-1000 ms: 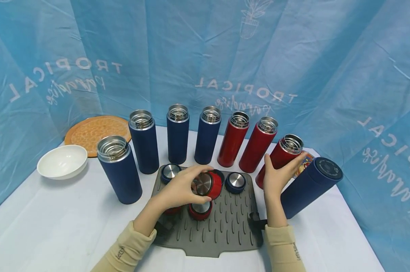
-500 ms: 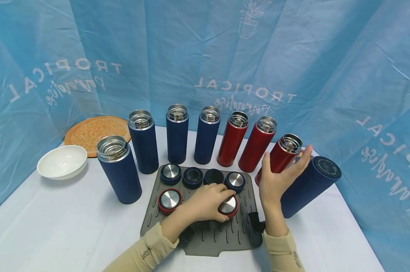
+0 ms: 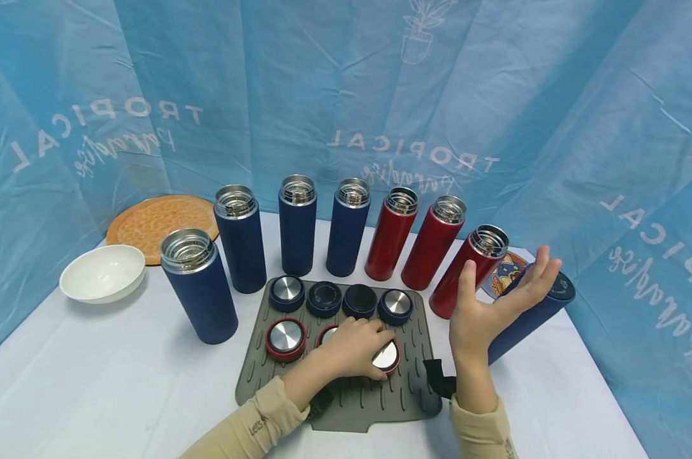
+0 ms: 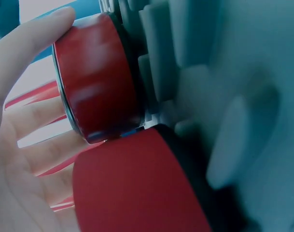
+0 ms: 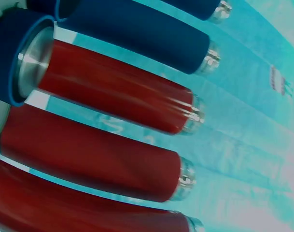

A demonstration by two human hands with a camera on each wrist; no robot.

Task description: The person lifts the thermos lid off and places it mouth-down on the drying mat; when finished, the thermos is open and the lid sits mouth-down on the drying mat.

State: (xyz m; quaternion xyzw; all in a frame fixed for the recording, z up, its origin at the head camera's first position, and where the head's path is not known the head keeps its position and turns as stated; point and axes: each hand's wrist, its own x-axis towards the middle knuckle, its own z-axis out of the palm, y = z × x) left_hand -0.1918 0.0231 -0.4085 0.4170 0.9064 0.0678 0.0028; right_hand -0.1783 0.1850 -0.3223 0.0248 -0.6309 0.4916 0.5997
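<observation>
My left hand (image 3: pixel 354 350) holds a red bottle lid (image 3: pixel 387 357) by its rim at the right of the grey drying mat (image 3: pixel 406 398). In the left wrist view my thumb lies along one side of that lid and the fingers reach round the other, beside a second red lid (image 4: pixel 137 183). A third red lid (image 3: pixel 285 338) rests at the mat's left. My right hand (image 3: pixel 492 319) is raised with spread fingers, holding nothing, in front of a capped blue bottle (image 3: pixel 515 328) and beside a red bottle (image 3: pixel 461 280).
Several blue lids (image 3: pixel 287 290) line the mat's far edge. Behind stand several uncapped blue bottles (image 3: pixel 239 248) and uncapped red bottles (image 3: pixel 393 239) in an arc. A white bowl (image 3: pixel 102 274) and a round orange-brown board (image 3: pixel 157 223) lie left. A blue curtain (image 3: pixel 323 83) encloses the table.
The left hand carried the red lid from mid-mat to the mat's right and lowered it beside the other red lid. The right hand moved right, away from the red bottle, its fingers spreading.
</observation>
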